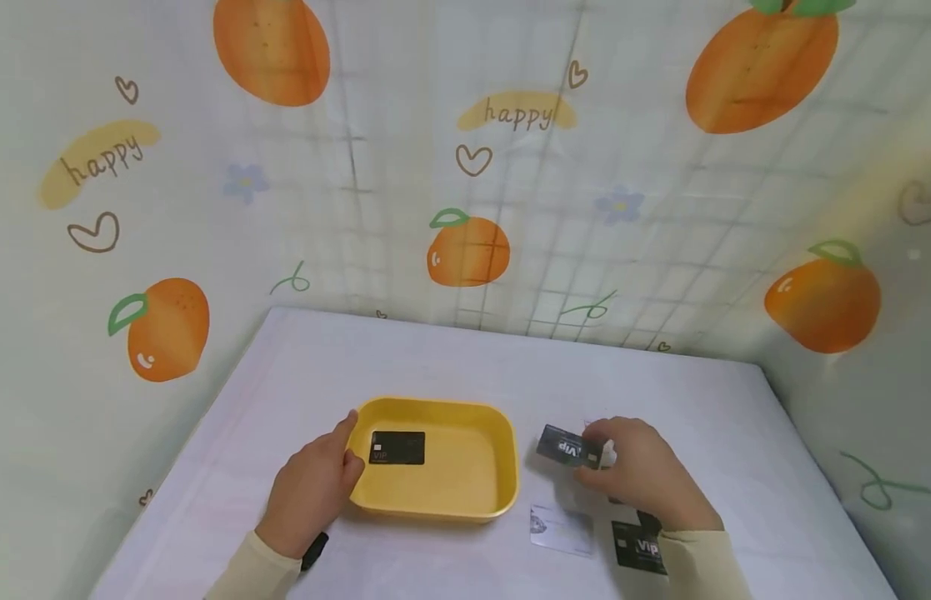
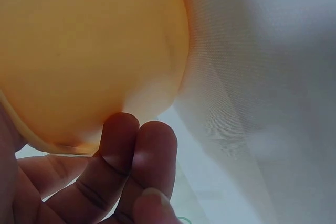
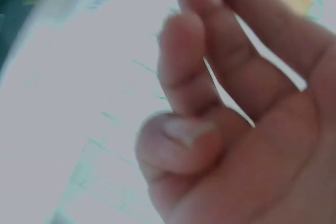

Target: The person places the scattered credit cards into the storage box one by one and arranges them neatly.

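Head view: yellow tray (image 1: pixel 468 467) stood on the white tabletop (image 1: pixel 435 358), with one black VIP card (image 1: pixel 397 447) lying flat inside, near the tray's left wall. The left hand (image 1: pixel 311 492) gripped the tray's left rim, thumb at the edge and index finger extended along it; its remaining fingers were hidden beneath the hand. A dark strap (image 1: pixel 313 552) was partly visible at the cuff. The right hand (image 1: pixel 648 467) pinched a dark card (image 1: pixel 559 445) by its right end, between thumb and fingers, to the right of the tray. The VIP lettering on this card appeared inverted, and the fingertips covered its far end. A silver-white card (image 1: pixel 561 530) lay below the held card, its fine print illegible. A second black VIP card (image 1: pixel 634 546) was partly covered by the right sleeve (image 1: pixel 701 562); a dark piece above it could not be identified.

Left wrist view: the tray was cut off by the frame. Fingertips rested against its outer wall; the tray's contents were out of sight.

Right wrist view: blur obscured most detail. Fingers were bent, and only a thin sliver showed between the fingertips at the upper edge; the held card could not be confirmed from this angle.
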A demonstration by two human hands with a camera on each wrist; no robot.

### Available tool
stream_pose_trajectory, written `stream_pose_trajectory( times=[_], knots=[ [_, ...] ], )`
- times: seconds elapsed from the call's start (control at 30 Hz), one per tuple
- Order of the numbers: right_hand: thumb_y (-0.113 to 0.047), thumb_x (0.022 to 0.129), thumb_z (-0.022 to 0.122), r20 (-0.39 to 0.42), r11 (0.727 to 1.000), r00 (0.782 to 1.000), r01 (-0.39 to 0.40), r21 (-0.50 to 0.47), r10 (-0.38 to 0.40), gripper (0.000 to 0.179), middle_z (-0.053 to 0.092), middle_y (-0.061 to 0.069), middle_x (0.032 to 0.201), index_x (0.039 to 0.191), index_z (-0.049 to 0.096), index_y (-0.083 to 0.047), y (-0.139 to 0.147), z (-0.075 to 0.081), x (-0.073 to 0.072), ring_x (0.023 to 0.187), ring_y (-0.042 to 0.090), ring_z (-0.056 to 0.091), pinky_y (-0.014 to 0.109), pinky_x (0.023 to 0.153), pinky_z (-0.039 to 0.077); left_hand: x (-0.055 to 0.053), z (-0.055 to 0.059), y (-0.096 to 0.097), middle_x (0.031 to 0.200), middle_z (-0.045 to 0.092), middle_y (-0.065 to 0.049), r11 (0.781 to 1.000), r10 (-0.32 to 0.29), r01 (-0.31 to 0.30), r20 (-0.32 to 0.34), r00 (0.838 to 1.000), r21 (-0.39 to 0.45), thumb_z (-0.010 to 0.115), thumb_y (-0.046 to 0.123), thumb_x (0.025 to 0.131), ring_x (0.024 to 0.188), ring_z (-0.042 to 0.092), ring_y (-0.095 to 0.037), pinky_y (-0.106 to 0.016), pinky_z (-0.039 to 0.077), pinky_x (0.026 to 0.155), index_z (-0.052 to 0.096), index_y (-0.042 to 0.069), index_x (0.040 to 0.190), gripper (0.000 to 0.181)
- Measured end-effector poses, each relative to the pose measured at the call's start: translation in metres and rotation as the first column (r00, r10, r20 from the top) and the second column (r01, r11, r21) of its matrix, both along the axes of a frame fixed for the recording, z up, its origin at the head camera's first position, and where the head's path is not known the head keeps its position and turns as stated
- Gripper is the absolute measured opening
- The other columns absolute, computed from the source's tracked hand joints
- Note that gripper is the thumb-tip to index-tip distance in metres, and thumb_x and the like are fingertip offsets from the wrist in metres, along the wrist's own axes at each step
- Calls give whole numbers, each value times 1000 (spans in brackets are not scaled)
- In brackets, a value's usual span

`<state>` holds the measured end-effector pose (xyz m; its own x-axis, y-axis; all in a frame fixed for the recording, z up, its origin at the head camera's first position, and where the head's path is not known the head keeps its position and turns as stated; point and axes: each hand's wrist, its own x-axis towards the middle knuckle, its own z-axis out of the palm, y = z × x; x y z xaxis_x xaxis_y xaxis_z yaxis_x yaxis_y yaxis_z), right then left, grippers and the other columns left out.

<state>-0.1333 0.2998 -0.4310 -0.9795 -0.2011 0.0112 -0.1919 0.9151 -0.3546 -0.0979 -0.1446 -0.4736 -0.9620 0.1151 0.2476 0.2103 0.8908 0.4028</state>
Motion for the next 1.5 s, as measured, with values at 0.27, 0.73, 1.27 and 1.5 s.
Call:
stream_pose_trajectory(
  times=[0.27,0.73,1.27,1.5],
  knots=[
    [-48,72,93,-274,979,944,-154,134,186,55,71,-4,107,114,76,-16,-62,47,-2,94,20,56,45,84,52,-5,2,-4,66,42,10,1000,0,0,-19,1000,1,60,10,91,49,32,-7,-25,29,43,56,7,153,62],
    [-50,75,92,-50,782,906,-334,527,421,43,59,-10,81,101,79,-19,-152,44,-34,76,16,48,36,70,44,-7,2,3,66,44,10,1000,3,-3,6,1000,-6,63,14,91,49,35,-9,-26,32,42,57,7,151,60],
    [-46,74,95,34,786,918,-358,505,396,48,71,-7,85,109,76,-19,-167,14,-44,76,18,52,38,73,45,-9,1,-1,65,43,10,1000,9,-9,29,1000,-20,63,16,93,48,36,-10,-27,34,43,56,8,153,61],
    [-49,75,93,28,799,915,-367,477,403,49,70,-6,89,109,75,-19,-168,14,-43,76,19,51,40,74,47,-9,1,-3,63,43,10,1000,19,-19,11,1000,-21,63,15,91,48,36,-10,-27,33,42,56,8,152,61]
  ],
)
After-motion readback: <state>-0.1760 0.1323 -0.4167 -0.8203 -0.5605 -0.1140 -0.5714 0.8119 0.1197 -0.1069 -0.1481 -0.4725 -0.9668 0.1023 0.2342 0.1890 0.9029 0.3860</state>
